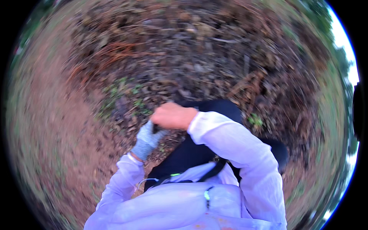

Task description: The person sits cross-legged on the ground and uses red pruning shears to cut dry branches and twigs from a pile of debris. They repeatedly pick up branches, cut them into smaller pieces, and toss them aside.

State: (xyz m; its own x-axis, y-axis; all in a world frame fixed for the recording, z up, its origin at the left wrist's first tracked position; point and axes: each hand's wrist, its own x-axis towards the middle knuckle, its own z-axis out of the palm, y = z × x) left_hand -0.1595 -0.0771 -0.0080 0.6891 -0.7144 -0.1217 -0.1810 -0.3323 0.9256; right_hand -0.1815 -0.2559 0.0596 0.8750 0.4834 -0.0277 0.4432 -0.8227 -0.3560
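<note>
My left hand (147, 139) wears a grey knit glove, with its thumb out to the right. Bare and curled, my right hand (172, 116) meets the gloved fingers and covers their tips. A small dark patch shows between the two hands, too blurred to name. What lies inside the curled right fingers is hidden. Both hands are in front of my bent legs in black trousers (184, 153), above ground strewn with dead leaves (169, 146).
A broad heap of dead leaves and twigs (189, 63) lies ahead, with reddish dry needles (118, 54) on its left. Small green plants (139, 105) grow at its near edge. Bare reddish soil (66, 120) stretches along the left; grass (330, 115) borders the right.
</note>
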